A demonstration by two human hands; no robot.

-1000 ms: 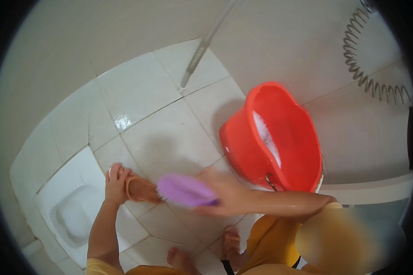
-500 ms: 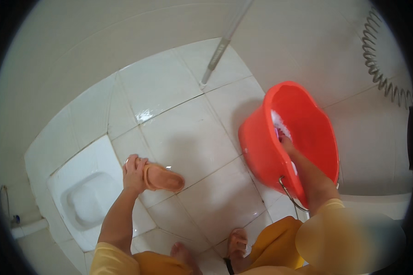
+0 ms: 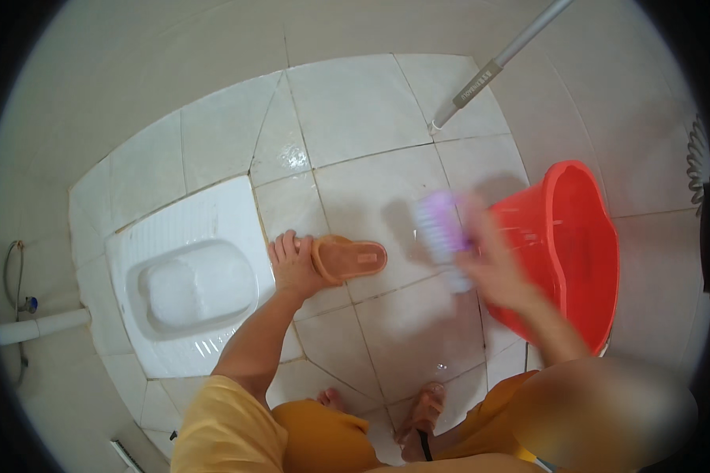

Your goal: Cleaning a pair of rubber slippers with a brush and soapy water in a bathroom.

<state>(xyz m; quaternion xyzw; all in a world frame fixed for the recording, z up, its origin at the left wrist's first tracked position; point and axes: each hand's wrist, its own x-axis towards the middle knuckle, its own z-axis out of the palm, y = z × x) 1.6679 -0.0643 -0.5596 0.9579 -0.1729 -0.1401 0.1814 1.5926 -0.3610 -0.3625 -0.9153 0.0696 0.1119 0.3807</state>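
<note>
My left hand (image 3: 292, 264) grips the heel end of an orange-brown slipper (image 3: 353, 258) that lies on the wet white floor tiles. My right hand (image 3: 493, 260), blurred by motion, holds a purple scrubbing brush (image 3: 438, 223) with pale bristles just right of the slipper, a short way above the floor. A red plastic bucket (image 3: 580, 236) stands directly to the right of that hand.
A white squat toilet pan (image 3: 185, 280) is set in the floor at the left. A grey pole (image 3: 497, 67) slants down from the top right to the tiles. My bare feet (image 3: 422, 410) show at the bottom. A coiled hose (image 3: 698, 158) hangs at the right edge.
My right hand has come out of the red bucket with the purple brush and moved left toward the slipper. The view has shifted right; my left hand keeps hold of the slipper.
</note>
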